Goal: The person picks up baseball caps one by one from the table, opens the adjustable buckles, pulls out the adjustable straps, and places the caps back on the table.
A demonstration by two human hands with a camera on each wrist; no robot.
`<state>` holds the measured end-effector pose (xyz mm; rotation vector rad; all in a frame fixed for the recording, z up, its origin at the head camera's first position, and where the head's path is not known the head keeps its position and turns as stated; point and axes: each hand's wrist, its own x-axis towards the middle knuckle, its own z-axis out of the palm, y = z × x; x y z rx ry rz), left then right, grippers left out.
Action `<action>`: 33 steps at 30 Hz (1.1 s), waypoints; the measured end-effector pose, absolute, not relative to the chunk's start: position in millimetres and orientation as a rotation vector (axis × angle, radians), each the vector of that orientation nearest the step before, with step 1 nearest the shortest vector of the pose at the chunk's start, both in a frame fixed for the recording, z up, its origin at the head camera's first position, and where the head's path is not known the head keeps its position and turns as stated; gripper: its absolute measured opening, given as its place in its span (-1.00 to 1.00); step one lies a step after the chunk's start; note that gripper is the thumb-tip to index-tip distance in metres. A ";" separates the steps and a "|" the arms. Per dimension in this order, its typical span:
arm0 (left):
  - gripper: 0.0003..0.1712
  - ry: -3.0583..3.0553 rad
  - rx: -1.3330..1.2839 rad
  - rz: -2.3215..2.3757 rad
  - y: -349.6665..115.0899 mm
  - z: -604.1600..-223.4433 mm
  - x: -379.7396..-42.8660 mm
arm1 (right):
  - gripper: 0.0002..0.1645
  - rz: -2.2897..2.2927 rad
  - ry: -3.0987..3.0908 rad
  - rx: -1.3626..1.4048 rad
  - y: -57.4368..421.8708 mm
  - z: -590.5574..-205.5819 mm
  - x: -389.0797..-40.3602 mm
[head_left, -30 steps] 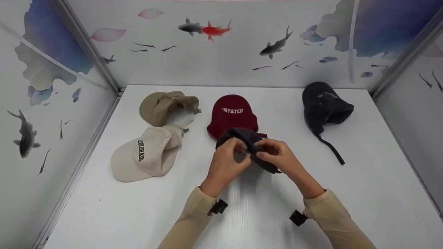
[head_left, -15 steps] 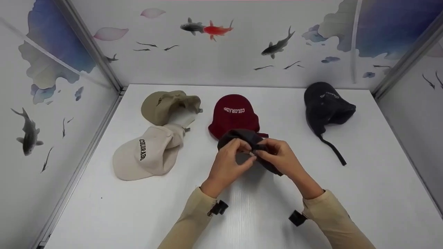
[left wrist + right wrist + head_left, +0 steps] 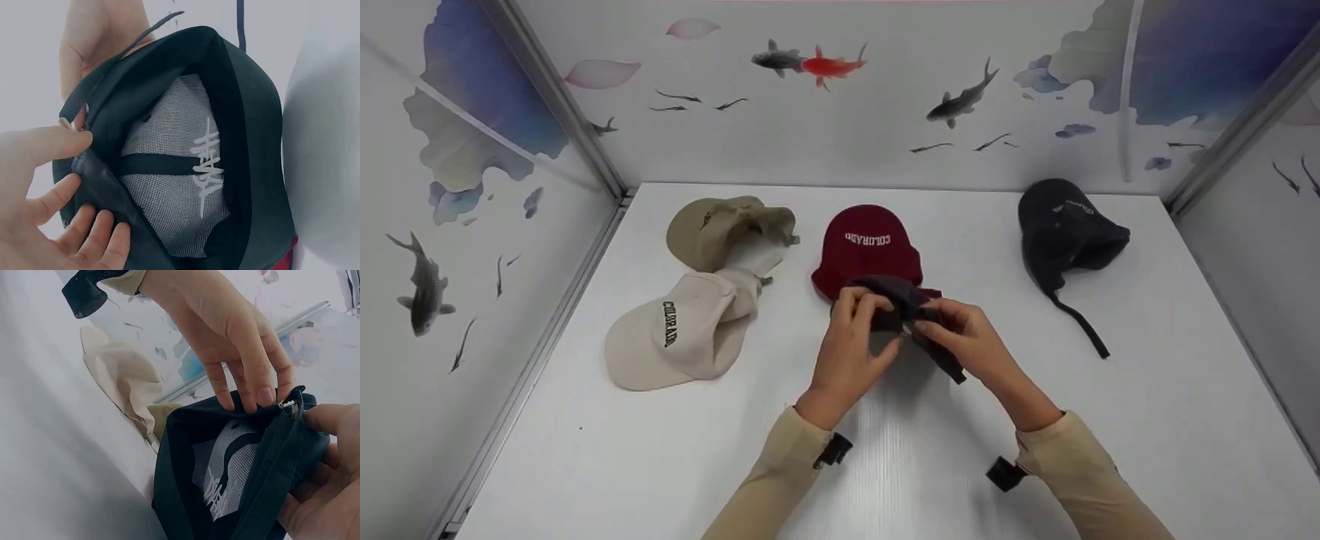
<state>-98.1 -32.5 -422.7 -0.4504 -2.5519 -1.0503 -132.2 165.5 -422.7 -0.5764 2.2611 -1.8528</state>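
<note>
In the head view a dark cap (image 3: 941, 358) is held up in front of the body, its hollow side toward me. My left hand (image 3: 849, 356) grips the left part of its band, fingertips over the edge. Opposite it, my right hand (image 3: 971, 336) pinches the back strap near a small metal buckle (image 3: 288, 406), which shows best in the right wrist view. Pale mesh lining (image 3: 163, 124) and white stitching appear inside the cap in the left wrist view. Just behind, a dark red cap (image 3: 866, 251) lettered COLORADO lies on the table, partly covered.
To the left on the white table (image 3: 660, 457) lie a cream cap (image 3: 697, 330) and an olive cap (image 3: 701, 232), close together. A navy cap (image 3: 1057, 225) with its strap trailing forward lies at the back right. Printed panels (image 3: 870, 150) enclose the table.
My left fingertips have drawn back leftward from the buckle and spread a little. The held cap has tilted slightly, while my right hand stays almost in place. The other caps have not moved.
</note>
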 end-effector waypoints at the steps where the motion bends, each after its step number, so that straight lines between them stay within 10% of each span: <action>1: -0.53 -2.548 -0.455 -1.016 -31.8 -423.0 -98.1 | -0.73 -1.851 2.256 -0.579 165.4 -422.7 -132.0; 33: -0.74 -2.487 -0.511 -0.874 -32.2 -422.8 -98.7 | -0.70 -1.866 2.157 -0.579 171.3 -423.8 -132.1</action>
